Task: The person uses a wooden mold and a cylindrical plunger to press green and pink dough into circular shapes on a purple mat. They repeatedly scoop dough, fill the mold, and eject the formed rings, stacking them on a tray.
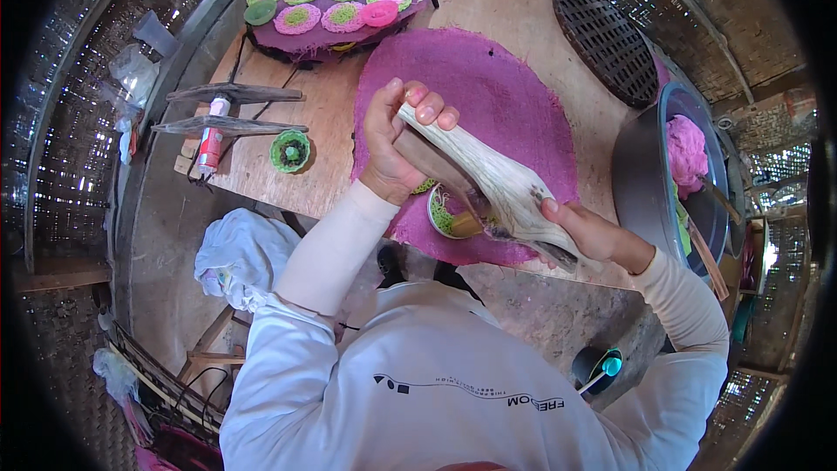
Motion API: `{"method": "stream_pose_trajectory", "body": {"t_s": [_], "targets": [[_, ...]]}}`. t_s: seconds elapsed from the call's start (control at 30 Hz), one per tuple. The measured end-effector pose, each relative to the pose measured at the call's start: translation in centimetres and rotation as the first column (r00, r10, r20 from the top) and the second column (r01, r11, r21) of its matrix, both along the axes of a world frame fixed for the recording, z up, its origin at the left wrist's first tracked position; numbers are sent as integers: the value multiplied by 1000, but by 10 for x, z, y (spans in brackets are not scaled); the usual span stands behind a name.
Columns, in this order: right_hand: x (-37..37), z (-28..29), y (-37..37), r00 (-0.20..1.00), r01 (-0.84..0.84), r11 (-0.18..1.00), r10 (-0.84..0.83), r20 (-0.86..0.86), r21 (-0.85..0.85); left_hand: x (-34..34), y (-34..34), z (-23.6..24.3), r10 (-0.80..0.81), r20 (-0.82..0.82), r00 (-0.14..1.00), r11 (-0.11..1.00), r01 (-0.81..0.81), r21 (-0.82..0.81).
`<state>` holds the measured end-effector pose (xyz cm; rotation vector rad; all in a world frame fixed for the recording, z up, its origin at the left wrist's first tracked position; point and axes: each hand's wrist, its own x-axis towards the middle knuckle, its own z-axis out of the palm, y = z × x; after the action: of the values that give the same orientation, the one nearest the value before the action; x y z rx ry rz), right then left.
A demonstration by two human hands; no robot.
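A long pale wooden piece (497, 183) with a darker underside is held slantwise over the purple cloth (462, 78). My left hand (401, 139) is closed around its upper, narrower end, fingertips curled over the top. My right hand (602, 235) grips its wider lower end, thumb on top and fingers partly hidden beneath. Under the piece, a white round bowl (440, 211) with green strands and a yellowish object sits on the cloth, partly hidden.
A wooden table (253, 170) bears a purple round tray with pink-green discs (296, 19), a small green mould (289, 150), wooden bars with a tube (211, 144), a dark woven tray (602, 39) and a large basin (636, 179) with pink dough. Below lies white fabric (235, 253).
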<state>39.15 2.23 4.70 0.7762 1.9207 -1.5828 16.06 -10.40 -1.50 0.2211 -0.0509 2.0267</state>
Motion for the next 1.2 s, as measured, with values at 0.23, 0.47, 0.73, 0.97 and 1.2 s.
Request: {"method": "stream_pose_trajectory", "body": {"t_s": [0.23,0.47,0.73,0.97,1.2], "targets": [[-4,14,7,1000,-20,926,20,3,376,-3,13,-9,-18,-88,996,998,22,52],[-28,3,-12,999,-1,894,17,-32,448,-28,-2,3,34,-176,984,997,-21,76],[-26,-1,-20,998,-35,941,18,55,337,-20,-18,-10,70,-149,986,990,-87,-109],[12,20,0,995,49,990,-37,-95,132,-9,-20,11,-426,718,550,880,436,189],[3,24,-17,891,230,948,-296,-345,-219,35,-5,26,91,-937,-338,917,-337,211]]}}
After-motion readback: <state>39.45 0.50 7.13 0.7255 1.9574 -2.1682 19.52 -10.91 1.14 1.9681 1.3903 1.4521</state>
